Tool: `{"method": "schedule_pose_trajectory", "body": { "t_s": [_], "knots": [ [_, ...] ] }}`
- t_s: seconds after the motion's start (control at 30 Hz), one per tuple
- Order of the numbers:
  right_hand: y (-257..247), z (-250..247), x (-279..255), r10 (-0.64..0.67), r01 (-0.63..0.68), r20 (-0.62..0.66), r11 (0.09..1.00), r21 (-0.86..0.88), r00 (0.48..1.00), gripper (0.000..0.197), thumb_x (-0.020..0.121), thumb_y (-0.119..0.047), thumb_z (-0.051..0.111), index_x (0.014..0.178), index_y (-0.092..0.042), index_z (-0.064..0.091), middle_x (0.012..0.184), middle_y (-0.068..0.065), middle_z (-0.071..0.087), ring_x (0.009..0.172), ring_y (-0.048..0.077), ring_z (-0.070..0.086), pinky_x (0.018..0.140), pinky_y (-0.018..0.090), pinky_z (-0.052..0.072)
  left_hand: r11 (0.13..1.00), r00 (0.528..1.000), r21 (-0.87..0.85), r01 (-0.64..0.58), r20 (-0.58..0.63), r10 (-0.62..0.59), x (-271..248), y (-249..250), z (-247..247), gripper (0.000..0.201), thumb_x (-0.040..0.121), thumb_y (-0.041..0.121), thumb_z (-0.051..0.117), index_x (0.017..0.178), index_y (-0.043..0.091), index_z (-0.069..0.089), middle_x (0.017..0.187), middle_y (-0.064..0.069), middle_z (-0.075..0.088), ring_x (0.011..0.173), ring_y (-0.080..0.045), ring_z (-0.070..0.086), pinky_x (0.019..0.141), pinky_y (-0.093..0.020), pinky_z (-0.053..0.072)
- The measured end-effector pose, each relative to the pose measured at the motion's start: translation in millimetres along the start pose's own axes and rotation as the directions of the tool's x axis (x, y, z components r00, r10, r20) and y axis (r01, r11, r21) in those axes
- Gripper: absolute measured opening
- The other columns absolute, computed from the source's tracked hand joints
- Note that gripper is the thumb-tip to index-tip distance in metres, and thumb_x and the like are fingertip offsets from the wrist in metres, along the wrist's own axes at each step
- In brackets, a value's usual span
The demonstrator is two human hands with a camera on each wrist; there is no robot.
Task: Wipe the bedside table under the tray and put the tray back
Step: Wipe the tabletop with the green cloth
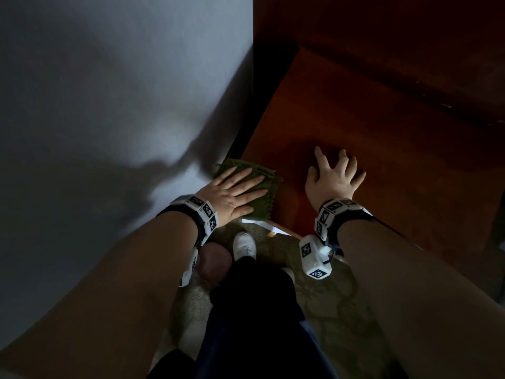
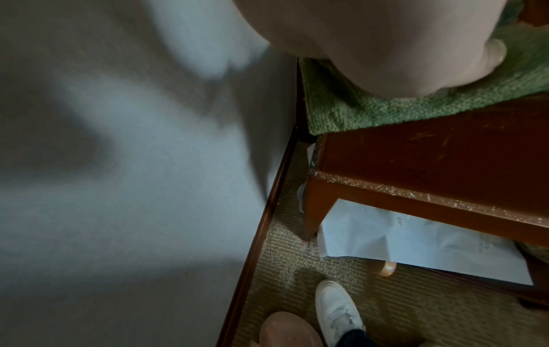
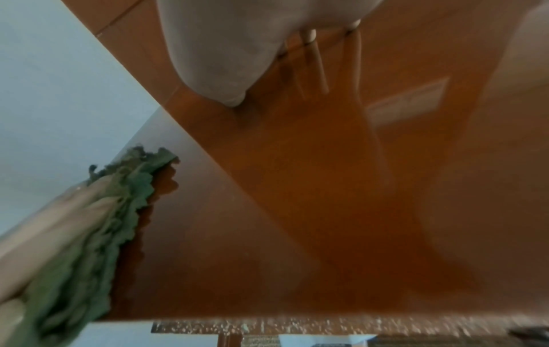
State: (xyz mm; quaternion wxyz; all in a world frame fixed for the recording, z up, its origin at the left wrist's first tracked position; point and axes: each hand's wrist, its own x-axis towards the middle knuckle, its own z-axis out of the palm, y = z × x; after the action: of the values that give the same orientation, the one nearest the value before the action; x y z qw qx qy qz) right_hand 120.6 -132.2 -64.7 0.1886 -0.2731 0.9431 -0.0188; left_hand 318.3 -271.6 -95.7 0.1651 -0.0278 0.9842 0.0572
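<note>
A folded green cloth (image 1: pixel 259 184) lies at the near left corner of the dark wooden bedside table (image 1: pixel 369 127), against the wall. My left hand (image 1: pixel 235 191) presses flat on it with straight fingers; the cloth (image 2: pixel 415 110) shows under my palm in the left wrist view. My right hand (image 1: pixel 333 176) rests on the bare tabletop to the right, fingers spread and holding nothing. The right wrist view shows the cloth (image 3: pixel 113 211) to the left and my fingers (image 3: pixel 312 35) on the glossy wood (image 3: pixel 326 211). No tray is in view.
A grey wall (image 1: pixel 109 105) runs along the table's left side. A white sheet of paper (image 2: pixel 415 239) lies on the carpet under the table. My white shoe (image 1: pixel 244 246) stands on the carpet before the table's front edge (image 2: pixel 445 199).
</note>
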Motion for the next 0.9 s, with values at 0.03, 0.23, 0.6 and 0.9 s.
{"method": "schedule_pose_trajectory", "body": {
  "t_s": [0.03, 0.23, 0.6, 0.9],
  "knots": [
    [-1.3, -0.5, 1.8, -0.004, 0.003, 0.004, 1.0, 0.002, 1.0, 0.05, 0.096, -0.039, 0.033, 0.145, -0.04, 0.024, 0.157, 0.012, 0.014, 0.145, 0.036, 0.007, 0.115, 0.06, 0.003, 1.0, 1.0, 0.004, -0.013, 0.005, 0.013, 0.5, -1.6, -1.4, 0.053, 0.099, 0.048, 0.006, 0.143, 0.027, 0.027, 0.149, 0.0, 0.041, 0.139, -0.02, 0.021, 0.116, -0.035, -0.001],
    [-2.6, -2.9, 13.1, -0.034, 0.035, 0.031, 0.999, -0.012, 0.999, 0.05, 0.097, -0.04, 0.03, 0.146, -0.039, 0.021, 0.158, 0.012, 0.011, 0.146, 0.035, 0.003, 0.115, 0.061, 0.001, 0.996, 0.997, 0.03, -0.081, -0.002, 0.081, 8.4, -19.0, -0.9, 0.055, 0.098, 0.05, -0.001, 0.145, 0.031, 0.018, 0.153, 0.007, 0.029, 0.143, -0.019, 0.018, 0.116, -0.035, -0.006],
    [0.8, -12.7, 40.3, -0.078, 0.081, 0.04, 0.995, -0.065, 0.996, 0.051, 0.097, -0.044, 0.028, 0.147, -0.04, 0.017, 0.158, 0.008, 0.011, 0.147, 0.033, 0.003, 0.114, 0.063, 0.002, 0.988, 0.99, 0.068, -0.138, 0.006, 0.138, 48.0, -46.8, -17.9, 0.056, 0.098, 0.05, 0.001, 0.146, 0.032, 0.023, 0.153, 0.003, 0.033, 0.141, -0.02, 0.017, 0.116, -0.036, -0.005],
    [-10.6, -22.2, 79.0, -0.036, 0.036, 0.006, 0.997, -0.066, 0.999, 0.05, 0.097, -0.041, 0.029, 0.146, -0.039, 0.021, 0.157, 0.01, 0.015, 0.145, 0.037, 0.006, 0.112, 0.066, 0.004, 0.987, 0.988, 0.041, -0.155, 0.008, 0.154, 94.0, -70.4, -38.6, 0.06, 0.097, 0.05, -0.001, 0.146, 0.031, 0.029, 0.154, 0.002, 0.033, 0.143, -0.022, 0.021, 0.115, -0.034, -0.008]
  ]
}}
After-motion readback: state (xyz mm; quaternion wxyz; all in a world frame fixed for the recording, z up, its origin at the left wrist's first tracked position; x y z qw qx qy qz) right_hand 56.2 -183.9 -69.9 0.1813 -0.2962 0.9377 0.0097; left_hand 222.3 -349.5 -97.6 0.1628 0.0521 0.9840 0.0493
